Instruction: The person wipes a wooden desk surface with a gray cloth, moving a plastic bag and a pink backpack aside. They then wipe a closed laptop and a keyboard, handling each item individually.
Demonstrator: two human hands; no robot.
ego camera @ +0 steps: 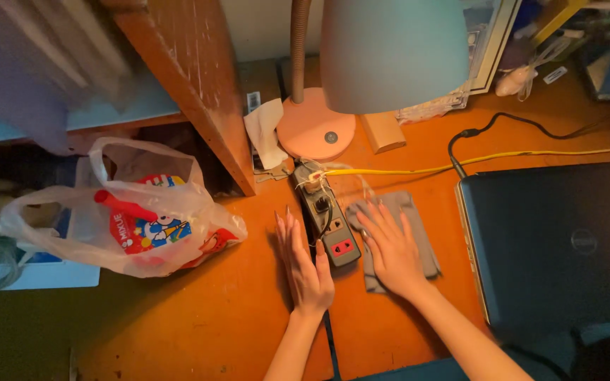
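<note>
My left hand lies flat on the orange desk, fingers together, its edge against the left side of a grey power strip. My right hand presses flat on a grey cloth just right of the strip, fingers spread. The strip carries a red switch near its front end and plugs at its far end, with a yellow cable running off to the right.
A closed dark laptop fills the right. A pink-based desk lamp with a pale shade stands behind the strip. A clear plastic bag of snack packets lies left, beside a wooden shelf post. A black cable curls behind the laptop.
</note>
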